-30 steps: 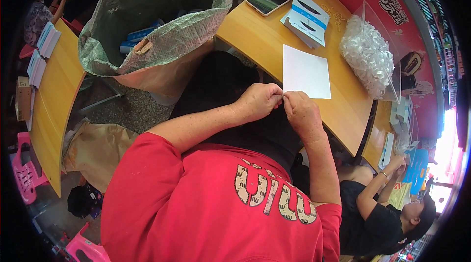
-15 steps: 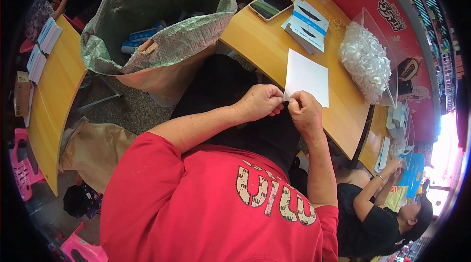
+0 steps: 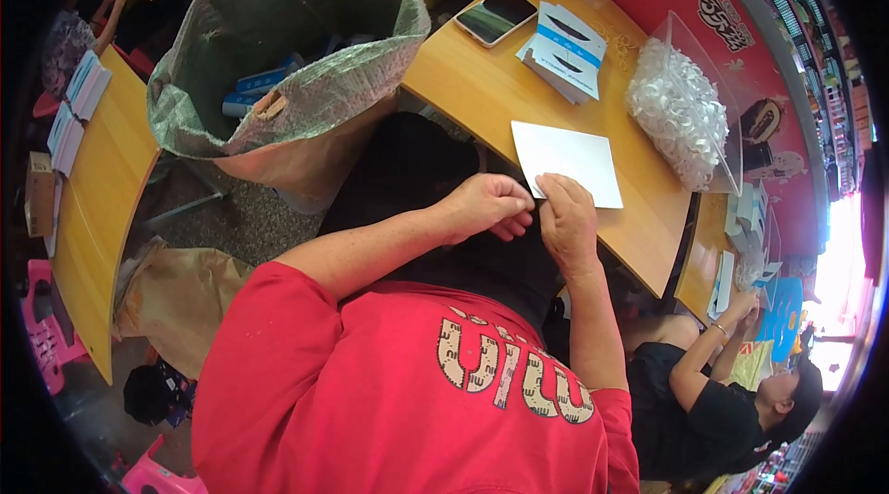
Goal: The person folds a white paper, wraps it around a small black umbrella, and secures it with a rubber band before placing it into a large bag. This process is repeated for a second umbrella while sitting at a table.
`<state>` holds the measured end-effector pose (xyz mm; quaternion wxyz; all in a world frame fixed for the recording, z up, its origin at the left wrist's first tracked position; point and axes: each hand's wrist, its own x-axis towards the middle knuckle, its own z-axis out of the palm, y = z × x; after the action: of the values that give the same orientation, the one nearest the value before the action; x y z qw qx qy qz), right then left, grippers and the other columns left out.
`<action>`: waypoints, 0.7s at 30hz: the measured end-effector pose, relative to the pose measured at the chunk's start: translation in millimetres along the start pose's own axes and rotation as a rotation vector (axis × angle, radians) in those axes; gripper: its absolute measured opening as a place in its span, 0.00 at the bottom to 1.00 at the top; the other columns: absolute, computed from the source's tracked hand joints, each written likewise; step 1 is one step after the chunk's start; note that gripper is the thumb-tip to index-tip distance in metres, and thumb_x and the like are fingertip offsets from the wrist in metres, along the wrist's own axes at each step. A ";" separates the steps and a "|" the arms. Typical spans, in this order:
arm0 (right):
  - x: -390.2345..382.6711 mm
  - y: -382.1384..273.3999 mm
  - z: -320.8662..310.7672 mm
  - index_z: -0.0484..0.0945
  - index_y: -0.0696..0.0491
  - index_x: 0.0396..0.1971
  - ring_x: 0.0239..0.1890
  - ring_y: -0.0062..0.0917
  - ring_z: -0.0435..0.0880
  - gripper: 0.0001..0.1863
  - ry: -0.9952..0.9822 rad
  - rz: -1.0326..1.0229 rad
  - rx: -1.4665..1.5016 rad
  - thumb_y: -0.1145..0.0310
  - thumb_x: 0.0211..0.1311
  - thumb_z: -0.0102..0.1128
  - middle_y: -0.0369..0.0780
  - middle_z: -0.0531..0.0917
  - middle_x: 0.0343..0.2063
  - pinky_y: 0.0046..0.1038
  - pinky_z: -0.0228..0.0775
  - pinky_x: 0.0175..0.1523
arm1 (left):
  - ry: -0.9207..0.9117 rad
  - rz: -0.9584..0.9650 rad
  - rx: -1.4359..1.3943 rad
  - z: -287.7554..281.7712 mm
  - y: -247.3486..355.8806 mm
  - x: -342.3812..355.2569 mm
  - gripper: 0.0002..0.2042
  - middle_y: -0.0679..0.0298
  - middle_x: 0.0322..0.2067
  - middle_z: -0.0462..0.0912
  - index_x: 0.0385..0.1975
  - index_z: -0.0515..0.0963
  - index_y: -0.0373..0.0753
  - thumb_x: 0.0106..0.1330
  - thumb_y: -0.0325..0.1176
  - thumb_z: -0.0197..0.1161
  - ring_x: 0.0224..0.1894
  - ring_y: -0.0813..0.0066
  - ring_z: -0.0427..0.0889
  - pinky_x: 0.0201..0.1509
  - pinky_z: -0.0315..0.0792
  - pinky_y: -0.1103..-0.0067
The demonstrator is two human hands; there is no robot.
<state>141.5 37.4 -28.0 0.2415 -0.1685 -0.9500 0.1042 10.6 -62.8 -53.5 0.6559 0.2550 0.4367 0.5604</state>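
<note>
half a second ago the white sheet [image 3: 576, 161] stood taller in view, its near corner between both hands' fingertips; now it has turned and looks shorter from top to bottom, and the right hand [image 3: 569, 224] has slid further over its lower left corner. that suggests the right hand now does most of the holding.

the sheet lies right of the middle of the frame, over the near edge of the wooden table [image 3: 639, 249]; whether it rests on the wood is hard to judge. the right fingers are closed on its corner. the left hand [image 3: 480, 209] is just beside that corner, its fingers curled; i cannot tell whether they pinch anything.

above the sheet are a stack of printed cards [image 3: 567, 51] and a phone [image 3: 495, 17]; to its right is a clear box [image 3: 733, 175] full of white loops [image 3: 683, 114]. a big woven bag [image 3: 366, 77] with blue cartons [image 3: 261, 80] inside fills the upper left. at the lower right sits a person in black [image 3: 708, 415]. nothing blocks the sheet, though the right hand hides its near corner.
</note>
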 end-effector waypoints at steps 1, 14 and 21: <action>-4.2 0.6 -2.7 0.73 0.56 0.29 0.39 0.35 0.73 0.12 0.077 0.053 0.104 0.81 0.40 0.49 0.41 0.76 0.31 0.31 0.62 0.46 | -0.032 -0.051 -0.122 -6.7 -2.8 -0.8 0.08 0.58 0.29 0.75 0.34 0.70 0.34 0.59 0.31 0.49 0.29 0.71 0.77 0.32 0.74 0.76; -63.4 -24.1 -73.4 0.70 0.56 0.23 0.34 0.32 0.77 0.05 -0.077 0.122 1.140 0.78 0.44 0.57 0.43 0.78 0.27 0.35 0.62 0.48 | -0.299 0.041 -0.394 -4.2 3.6 6.3 0.24 0.56 0.44 0.69 0.52 0.58 0.34 0.52 0.24 0.54 0.47 0.66 0.70 0.51 0.65 0.74; -52.1 -31.6 -65.1 0.66 0.56 0.38 0.29 0.15 0.72 0.17 0.270 0.670 1.211 0.78 0.46 0.58 0.34 0.72 0.26 0.16 0.67 0.34 | -0.226 0.504 1.049 30.8 26.7 -38.3 0.15 0.54 0.35 0.76 0.41 0.70 0.40 0.51 0.27 0.54 0.39 0.61 0.75 0.40 0.71 0.76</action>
<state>208.2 -3.5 14.8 0.3637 -0.2993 -0.5838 0.6613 23.8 -88.3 -5.5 0.3315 0.6990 0.5088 0.3777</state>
